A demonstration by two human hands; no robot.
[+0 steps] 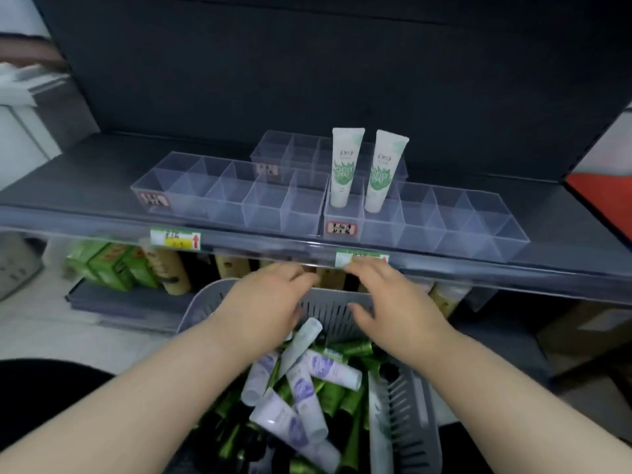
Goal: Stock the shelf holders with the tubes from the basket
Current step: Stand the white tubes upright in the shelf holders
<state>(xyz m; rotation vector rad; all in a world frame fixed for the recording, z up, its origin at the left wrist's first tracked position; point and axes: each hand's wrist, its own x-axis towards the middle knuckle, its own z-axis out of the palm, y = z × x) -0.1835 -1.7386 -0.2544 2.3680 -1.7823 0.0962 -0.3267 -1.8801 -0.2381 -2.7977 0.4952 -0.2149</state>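
Note:
A grey slotted basket below me holds several tubes, white ones with purple print and green ones. Both my hands hover over its far end, empty, fingers loosely spread: my left hand and my right hand. On the dark shelf stand clear divided holders. Two white tubes with green print, one beside the other, stand upright in the right holder. A third holder sits behind them.
The shelf's front rail carries price tags just above my fingertips. The lower shelf holds green boxes and beige bottles. A cardboard box sits on the floor at right.

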